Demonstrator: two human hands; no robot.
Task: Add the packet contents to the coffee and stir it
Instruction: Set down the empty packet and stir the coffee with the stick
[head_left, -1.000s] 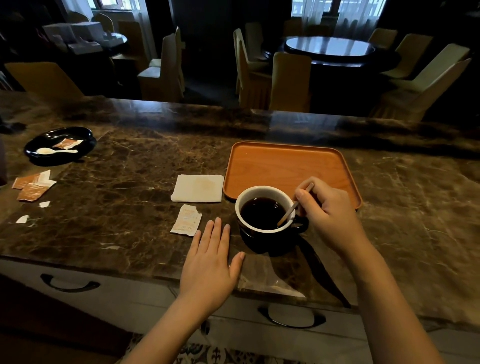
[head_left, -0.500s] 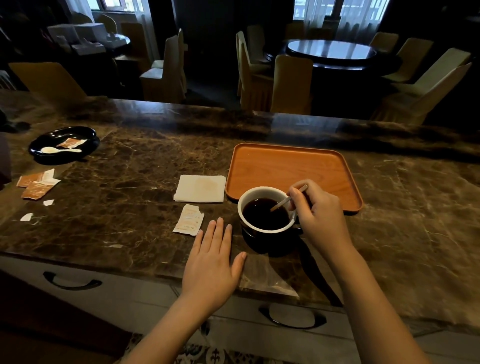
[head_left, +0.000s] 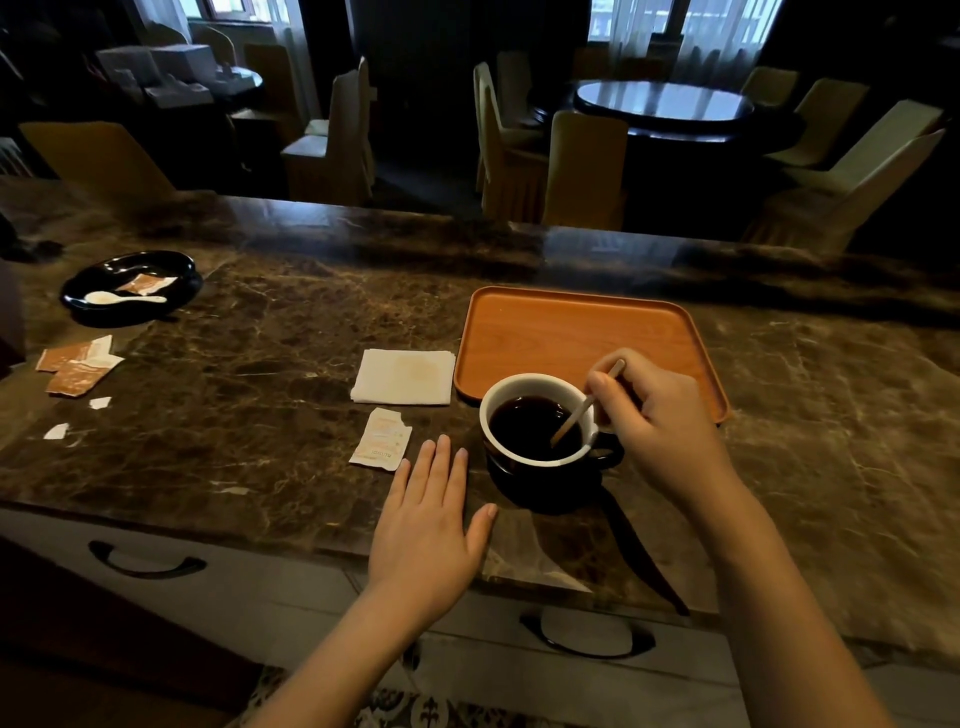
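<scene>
A dark cup (head_left: 535, 483) with a white inside holds black coffee on the marble counter. My right hand (head_left: 660, 426) pinches a thin wooden stir stick (head_left: 584, 408) whose lower end dips into the coffee. My left hand (head_left: 428, 525) lies flat on the counter, fingers spread, just left of the cup. A torn white packet (head_left: 382, 439) lies beyond its fingertips.
An orange tray (head_left: 582, 332) sits behind the cup, with a folded white napkin (head_left: 405, 376) to its left. Far left are a black dish (head_left: 130, 286) with a white spoon, and torn brown packets (head_left: 78, 366). Drawer handles run below the counter edge.
The stick has swung round inside the cup: its dipped end moved from the left side toward the near middle. My right hand shifted slightly. My left hand stayed flat.
</scene>
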